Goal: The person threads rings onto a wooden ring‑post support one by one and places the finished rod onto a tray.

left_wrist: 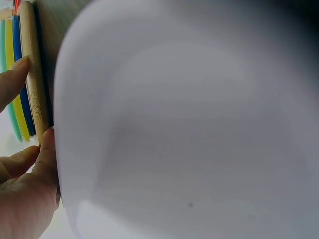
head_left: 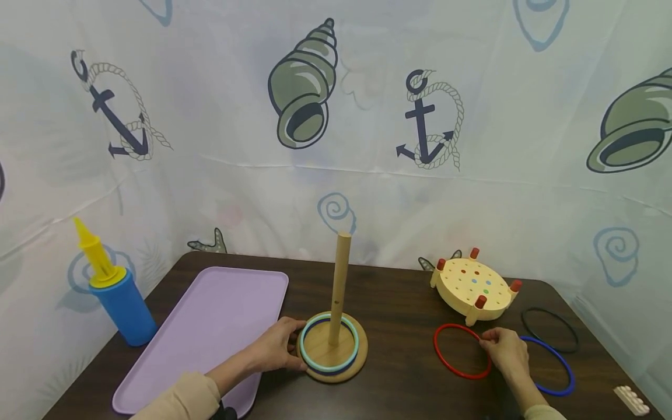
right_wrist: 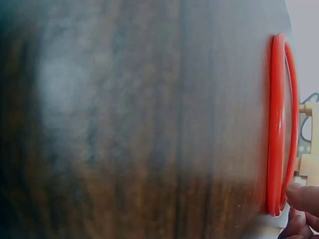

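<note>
Left hand (left_wrist: 29, 194) gripping wooden base (left_wrist: 36, 94), teal, yellow and blue rings (left_wrist: 9, 45) stacked, pale tray (left_wrist: 174, 139) alongside

Pale printed backdrop (head_left: 367, 140) spans the rear and both sides, with a roughly horizontal crease (head_left: 294, 167) across its middle and further folds at the sides. Print noted: 2 navy anchors (head_left: 422, 128) with looped rope, 2 grey-green spiral shells (head_left: 307, 81), the right-hand 1 cut by the frame edge, and light-blue swirl outlines. Dark brown table (head_left: 399, 367), wood-grained, far corners rounded, stands before it. Lighting is soft; the right wrist view shows a pale sheen on the tabletop.
</note>
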Motion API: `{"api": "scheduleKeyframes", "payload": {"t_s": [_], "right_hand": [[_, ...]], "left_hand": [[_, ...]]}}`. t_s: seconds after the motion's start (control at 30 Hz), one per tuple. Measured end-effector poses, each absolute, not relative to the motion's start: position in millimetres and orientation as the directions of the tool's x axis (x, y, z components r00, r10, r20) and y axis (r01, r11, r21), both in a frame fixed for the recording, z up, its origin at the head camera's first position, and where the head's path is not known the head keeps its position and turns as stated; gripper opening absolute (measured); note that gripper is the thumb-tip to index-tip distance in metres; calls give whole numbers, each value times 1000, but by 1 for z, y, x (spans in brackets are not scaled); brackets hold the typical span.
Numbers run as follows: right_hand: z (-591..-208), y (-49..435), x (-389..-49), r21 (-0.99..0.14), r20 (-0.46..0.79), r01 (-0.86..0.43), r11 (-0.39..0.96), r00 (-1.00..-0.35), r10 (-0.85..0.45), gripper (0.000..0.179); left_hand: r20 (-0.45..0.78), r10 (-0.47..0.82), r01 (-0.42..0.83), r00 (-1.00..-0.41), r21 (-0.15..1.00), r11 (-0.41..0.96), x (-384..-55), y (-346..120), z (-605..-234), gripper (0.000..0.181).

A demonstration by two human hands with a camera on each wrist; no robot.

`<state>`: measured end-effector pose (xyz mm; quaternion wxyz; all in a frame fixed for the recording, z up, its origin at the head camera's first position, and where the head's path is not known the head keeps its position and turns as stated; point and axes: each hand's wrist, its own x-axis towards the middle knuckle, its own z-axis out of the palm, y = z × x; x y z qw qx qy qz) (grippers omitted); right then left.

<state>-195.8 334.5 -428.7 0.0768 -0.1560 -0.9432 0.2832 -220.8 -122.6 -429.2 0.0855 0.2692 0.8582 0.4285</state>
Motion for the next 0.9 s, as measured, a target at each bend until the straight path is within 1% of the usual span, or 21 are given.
{"api": "scheduleKeyframes", "payload": {"t_s": [0.13,0.3,0.9], "right_hand": [[-432,335,-196,-548,65,249,799,-939,337,14],[-434,335,-197,-550,75,246,798,-937,341,12],[-433,331,-192,-546,36,275,791,-936,350,11]], "left_hand": [[109,544,412,-832,779,472,-222,-123,-431,80],[93,539,392,-837,789,473,-222,-122,-432,81],[96,537,393,-838,788,473,-221,-122,-432,80]]}}
